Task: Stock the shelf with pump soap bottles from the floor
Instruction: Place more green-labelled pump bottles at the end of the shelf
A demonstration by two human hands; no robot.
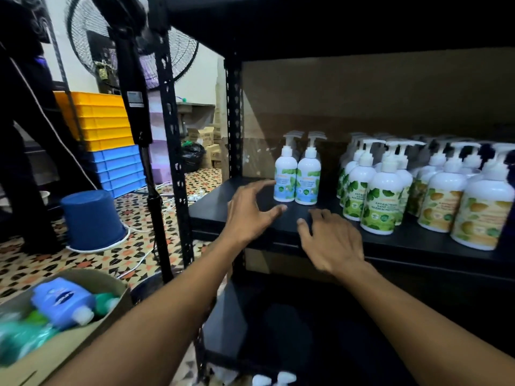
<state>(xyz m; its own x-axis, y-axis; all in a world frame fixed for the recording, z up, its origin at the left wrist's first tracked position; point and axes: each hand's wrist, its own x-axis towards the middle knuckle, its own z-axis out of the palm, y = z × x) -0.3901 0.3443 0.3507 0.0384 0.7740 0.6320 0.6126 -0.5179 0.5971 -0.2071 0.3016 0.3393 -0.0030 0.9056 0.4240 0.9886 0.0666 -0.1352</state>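
Observation:
Two white pump soap bottles with blue-green labels (pixel 296 178) stand side by side on the black shelf (pixel 223 201), with more behind them. My left hand (pixel 250 213) hovers just in front of the left bottle, fingers spread and empty. My right hand (pixel 328 240) is over the shelf's front edge, fingers relaxed, holding nothing. To the right stand several rows of white pump bottles with green leaf labels (pixel 381 201) and yellow fruit labels (pixel 479 215). Two white pump tops (pixel 274 379) show at the bottom, on the floor.
A cardboard box (pixel 69 349) with blue and green refill packs sits at lower left. An upturned blue bucket (pixel 92 218), stacked yellow and blue crates (pixel 106 140) and a standing fan (pixel 139 107) are on the patterned floor to the left. A black rack post (pixel 172 151) stands beside the shelf.

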